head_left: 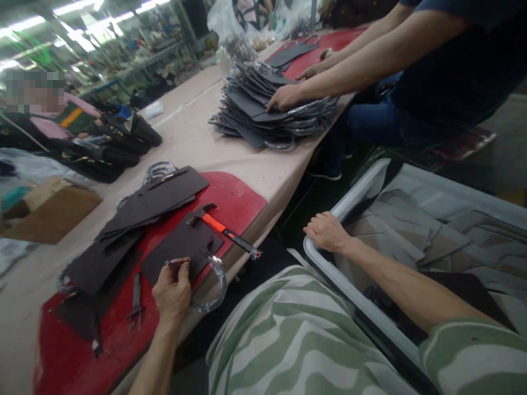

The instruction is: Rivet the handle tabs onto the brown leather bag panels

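My left hand (173, 288) is closed in a pinch over the lower edge of a flat dark panel (171, 247); what its fingers hold is too small to make out. A plastic-wrapped handle (222, 282) curves off the panel's right side, with a metal ring near its end. Across the panel's upper corner lies a claw hammer (224, 230) with an orange and black grip. Left of my hand, a slim metal tool (136, 302) rests on the red board (236, 193). My right hand (327, 233) is curled around the rim of a white bin (349, 192).
More dark panels (152, 200) overlap on the board. A co-worker's hand (284, 99) touches a tall stack of dark panels (251, 107). Grey sheets (395, 225) fill the bin. Black bags (111, 156) and a cardboard box (53, 211) stand left; another person sits behind them.
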Available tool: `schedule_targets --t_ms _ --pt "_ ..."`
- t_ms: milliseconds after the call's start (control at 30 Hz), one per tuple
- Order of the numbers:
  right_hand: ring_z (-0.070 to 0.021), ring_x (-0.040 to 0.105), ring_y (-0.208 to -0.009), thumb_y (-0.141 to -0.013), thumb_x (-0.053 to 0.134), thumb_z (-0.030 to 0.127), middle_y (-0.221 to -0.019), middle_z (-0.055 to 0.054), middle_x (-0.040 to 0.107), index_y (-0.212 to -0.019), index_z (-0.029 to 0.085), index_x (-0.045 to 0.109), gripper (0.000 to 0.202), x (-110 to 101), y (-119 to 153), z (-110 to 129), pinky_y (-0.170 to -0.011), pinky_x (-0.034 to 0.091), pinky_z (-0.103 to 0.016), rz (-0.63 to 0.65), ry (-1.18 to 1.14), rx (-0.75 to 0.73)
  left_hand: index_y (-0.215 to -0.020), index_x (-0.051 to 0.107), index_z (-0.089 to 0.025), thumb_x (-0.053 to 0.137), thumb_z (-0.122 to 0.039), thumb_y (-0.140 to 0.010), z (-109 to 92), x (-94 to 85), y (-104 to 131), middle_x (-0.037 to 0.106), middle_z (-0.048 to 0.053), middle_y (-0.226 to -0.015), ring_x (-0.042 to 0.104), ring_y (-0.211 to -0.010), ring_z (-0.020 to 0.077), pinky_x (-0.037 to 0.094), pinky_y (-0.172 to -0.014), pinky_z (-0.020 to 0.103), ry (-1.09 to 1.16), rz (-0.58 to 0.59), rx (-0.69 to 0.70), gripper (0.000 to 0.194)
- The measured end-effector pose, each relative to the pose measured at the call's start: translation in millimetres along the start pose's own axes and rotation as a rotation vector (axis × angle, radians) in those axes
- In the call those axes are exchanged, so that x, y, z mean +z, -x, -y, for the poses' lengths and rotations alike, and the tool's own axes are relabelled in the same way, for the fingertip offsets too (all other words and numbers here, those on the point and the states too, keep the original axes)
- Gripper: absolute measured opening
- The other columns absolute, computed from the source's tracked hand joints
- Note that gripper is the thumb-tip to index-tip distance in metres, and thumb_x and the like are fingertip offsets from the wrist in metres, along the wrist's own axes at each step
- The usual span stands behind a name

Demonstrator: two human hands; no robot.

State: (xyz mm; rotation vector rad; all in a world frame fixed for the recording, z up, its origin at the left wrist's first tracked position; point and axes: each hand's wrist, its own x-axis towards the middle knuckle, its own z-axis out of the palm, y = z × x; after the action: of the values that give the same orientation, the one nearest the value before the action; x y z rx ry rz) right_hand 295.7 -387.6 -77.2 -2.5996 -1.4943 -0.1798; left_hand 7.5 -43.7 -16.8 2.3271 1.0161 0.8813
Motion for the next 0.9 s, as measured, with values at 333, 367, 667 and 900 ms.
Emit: schedule_targets --t_ms 333,367,667,900 --pt "-0.0223 0.044 -0.071 -0.100 0.037 0.024 -0.067 -0.008 0.054 -0.063 0.018 0.057 0.043 -4.7 98.6 -18.3 -0.077 0.029 -0.041 -0.138 -0.064 0.083 -0.098 0.071 -0.021 0.058 -0.044 -0.086 0.3 -2.5 -1.6 0.073 0.004 -0.093 0.069 -0.088 0.0219 0.053 -0.091 0.037 -0.097 -0.004 0.016 0.030" --pt "-0.0222 0.043 -0.070 -0.100 0.036 0.024 -0.066 -0.008 0.053 -0.062 0.019 0.056 0.043 -4.1 104.5 -17.6 -0.077 0.030 -0.041 -0.150 -0.080 0.085 -0.098 0.071 -0.021 0.058 -0.045 -0.085 -1.2 -2.6 -1.6 0.074 0.004 -0.093 0.069 -0.089 0.0226 0.053 -0.090 0.037 -0.115 -0.007 0.014 0.030" --pt "-0.0223 0.046 -0.064 -0.097 0.041 0.023 -0.062 -0.006 0.051 -0.061 0.023 0.051 0.038 -1.5 119.5 -17.0 -0.073 0.036 -0.043 -0.334 -0.199 0.073 -0.096 0.068 -0.022 0.056 -0.052 -0.083 -3.3 -1.0 -0.6 0.073 0.005 -0.097 0.069 -0.093 0.0247 0.053 -0.089 0.039 -0.071 0.046 -0.011 0.035" --pt "-0.0251 0.053 -0.062 -0.093 0.047 0.039 -0.062 -0.005 0.055 -0.061 0.025 0.052 0.036 2.4 93.1 -13.8 -0.066 0.036 -0.044 -0.209 -0.396 0.314 -0.112 0.065 -0.022 0.055 -0.059 -0.082 4.9 -29.8 -3.0 0.072 0.008 -0.115 0.066 -0.109 0.0284 0.052 -0.098 0.044 0.109 0.027 -0.119 0.049"
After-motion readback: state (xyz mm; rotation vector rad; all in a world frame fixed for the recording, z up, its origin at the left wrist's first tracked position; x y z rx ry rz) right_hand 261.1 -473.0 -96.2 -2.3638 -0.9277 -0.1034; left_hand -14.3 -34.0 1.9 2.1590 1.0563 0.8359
